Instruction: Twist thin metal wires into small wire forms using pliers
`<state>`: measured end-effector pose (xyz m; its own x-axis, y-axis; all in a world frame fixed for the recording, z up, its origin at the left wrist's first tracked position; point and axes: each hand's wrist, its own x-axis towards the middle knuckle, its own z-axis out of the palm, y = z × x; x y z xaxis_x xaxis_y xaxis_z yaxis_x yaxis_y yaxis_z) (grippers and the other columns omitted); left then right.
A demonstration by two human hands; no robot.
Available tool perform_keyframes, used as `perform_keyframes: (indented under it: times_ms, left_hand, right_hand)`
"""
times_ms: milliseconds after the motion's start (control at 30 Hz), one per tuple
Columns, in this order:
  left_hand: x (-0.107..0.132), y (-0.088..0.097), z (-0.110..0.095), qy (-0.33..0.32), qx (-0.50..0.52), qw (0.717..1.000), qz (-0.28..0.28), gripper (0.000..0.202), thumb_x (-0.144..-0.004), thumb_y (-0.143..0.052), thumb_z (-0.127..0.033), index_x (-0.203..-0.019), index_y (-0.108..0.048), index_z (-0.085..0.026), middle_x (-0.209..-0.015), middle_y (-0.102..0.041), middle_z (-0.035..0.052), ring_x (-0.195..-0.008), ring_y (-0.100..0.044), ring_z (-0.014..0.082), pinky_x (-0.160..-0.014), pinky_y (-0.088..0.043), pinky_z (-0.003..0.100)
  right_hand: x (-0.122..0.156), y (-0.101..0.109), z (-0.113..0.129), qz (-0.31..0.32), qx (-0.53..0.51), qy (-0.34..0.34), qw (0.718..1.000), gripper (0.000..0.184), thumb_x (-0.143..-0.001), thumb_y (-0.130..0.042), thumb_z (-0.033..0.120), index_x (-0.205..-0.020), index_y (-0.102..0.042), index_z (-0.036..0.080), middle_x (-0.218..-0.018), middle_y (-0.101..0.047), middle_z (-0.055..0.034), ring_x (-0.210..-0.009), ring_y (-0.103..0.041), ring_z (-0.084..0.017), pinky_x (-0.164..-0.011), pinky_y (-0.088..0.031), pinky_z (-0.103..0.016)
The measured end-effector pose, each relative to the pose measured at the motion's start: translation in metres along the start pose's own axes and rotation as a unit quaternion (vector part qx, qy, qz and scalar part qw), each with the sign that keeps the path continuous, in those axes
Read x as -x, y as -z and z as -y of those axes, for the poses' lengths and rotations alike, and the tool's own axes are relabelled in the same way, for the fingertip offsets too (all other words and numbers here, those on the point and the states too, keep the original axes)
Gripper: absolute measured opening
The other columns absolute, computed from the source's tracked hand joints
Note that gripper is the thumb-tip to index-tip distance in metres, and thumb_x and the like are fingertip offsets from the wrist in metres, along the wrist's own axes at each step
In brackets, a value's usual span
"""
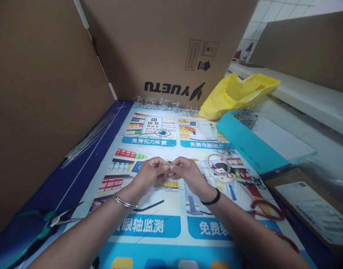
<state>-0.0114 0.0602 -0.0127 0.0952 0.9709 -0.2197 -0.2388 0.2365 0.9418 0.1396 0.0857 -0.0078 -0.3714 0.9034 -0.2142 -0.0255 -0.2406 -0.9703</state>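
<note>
Our left grip [151, 172] and right grip [189, 173] meet fingertip to fingertip, each with thumb and forefinger pinched closed on a small piece [168, 167] between them. It is too small and too covered for us to tell what it is. Thin wires [169, 187] lie just below, on the printed sheet [171, 251]. To the right of our hands we have a clear ring [218, 164], with a wire tangle [227, 150] just beyond it. Red handles [269, 210] lie by our right forearm; near our left forearm, pliers [52, 220] rest with their jaws parted. Farther out on the blue bench [84, 183] are straight wires [89, 140], a teal folder [241, 144] and a yellow bag [238, 95]. Behind everything stands a cardboard carton [160, 48], its lettering upside down to us.
</note>
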Motion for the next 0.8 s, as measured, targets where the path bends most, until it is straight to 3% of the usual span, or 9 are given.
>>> perform_keyframes:
  times_ms: [500, 633, 700, 733, 800]
  left_hand:
    - [0.000, -0.003, -0.001, -0.001, -0.006, 1.000, -0.009, 0.018, -0.066, -0.071, -0.026, -0.064, -0.057, -0.014, -0.056, -0.060, 0.0002, -0.050, -0.050, 0.0087, -0.052, -0.038, 0.022]
    - [-0.001, 0.003, -0.009, -0.010, -0.073, 0.997, 0.001, 0.014, -0.068, -0.068, -0.026, -0.066, -0.059, -0.015, -0.057, -0.057, -0.0014, -0.051, -0.049, 0.0088, -0.054, -0.039, 0.023]
    - [-0.003, 0.009, -0.016, -0.036, -0.150, 0.988, -0.008, 0.011, -0.068, -0.066, -0.025, -0.066, -0.060, -0.015, -0.056, -0.056, -0.0020, -0.051, -0.047, 0.0087, -0.053, -0.038, 0.022]
    - [-0.004, 0.013, -0.019, -0.048, -0.187, 0.981, -0.017, 0.010, -0.067, -0.066, -0.024, -0.065, -0.061, -0.016, -0.056, -0.055, -0.0022, -0.051, -0.047, 0.0086, -0.052, -0.037, 0.022]
    - [-0.008, 0.022, -0.025, -0.066, -0.245, 0.966, -0.037, 0.009, -0.067, -0.065, -0.024, -0.065, -0.061, -0.016, -0.055, -0.056, -0.0021, -0.049, -0.046, 0.0087, -0.050, -0.036, 0.021]
  right_hand:
    - [-0.001, -0.002, -0.004, -0.008, 0.008, -0.011, 1.000, 0.023, -0.065, -0.068, 0.034, -0.071, -0.056, 0.015, -0.056, -0.062, 0.0007, -0.054, -0.061, -0.012, -0.056, -0.049, -0.025]
    - [-0.001, 0.005, 0.006, 0.021, 0.106, 0.011, 0.994, 0.019, -0.072, -0.061, 0.034, -0.077, -0.059, 0.016, -0.060, -0.062, 0.0001, -0.058, -0.060, -0.013, -0.056, -0.047, -0.024]
    - [0.002, 0.011, 0.016, 0.046, 0.250, 0.059, 0.965, 0.015, -0.078, -0.055, 0.029, -0.078, -0.061, 0.016, -0.064, -0.063, -0.0006, -0.061, -0.059, -0.013, -0.056, -0.043, -0.023]
    - [0.005, 0.012, 0.021, 0.061, 0.343, 0.090, 0.933, 0.014, -0.079, -0.052, 0.026, -0.075, -0.062, 0.017, -0.065, -0.063, -0.0009, -0.062, -0.058, -0.013, -0.056, -0.040, -0.023]
    - [0.013, 0.013, 0.028, 0.111, 0.520, 0.135, 0.836, 0.015, -0.079, -0.051, 0.020, -0.068, -0.061, 0.016, -0.066, -0.063, -0.0020, -0.063, -0.057, -0.014, -0.056, -0.035, -0.023]
